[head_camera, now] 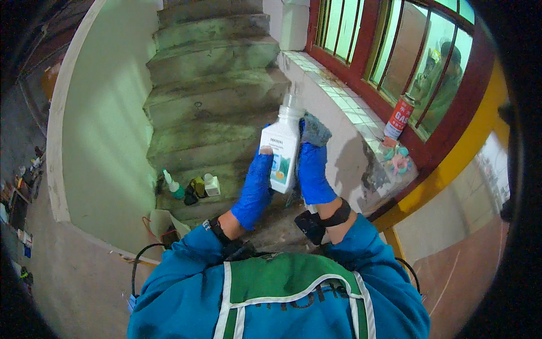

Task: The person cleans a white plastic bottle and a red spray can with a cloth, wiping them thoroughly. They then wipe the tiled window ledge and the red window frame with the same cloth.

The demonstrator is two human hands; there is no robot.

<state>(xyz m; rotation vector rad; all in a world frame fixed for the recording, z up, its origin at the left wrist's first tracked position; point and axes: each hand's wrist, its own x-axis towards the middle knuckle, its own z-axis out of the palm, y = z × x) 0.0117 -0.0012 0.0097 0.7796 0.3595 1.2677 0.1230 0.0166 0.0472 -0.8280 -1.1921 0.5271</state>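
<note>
A white plastic bottle (281, 137) with a printed label is held tilted before me, over the concrete stairs. My left hand (256, 182), in a blue covering with the thumb tip showing, grips it from the left, thumb across the label. On the other side my right hand (315, 173), also covered in blue, holds a grey cloth or scouring pad (317, 129) close against the bottle. A translucent cap or nozzle (292, 99) seems to top the bottle, though blur hides its detail. The fingers behind the bottle are out of sight.
On a step stand a spray bottle (174, 186) and a small white bottle (211, 185), with a dark cloth (194, 190) between them. A white bucket (163, 220) is lower left. The tiled sill (334, 95) bears a gas canister (400, 116) and a pastel toy (398, 159). A person (444, 76) shows in the window.
</note>
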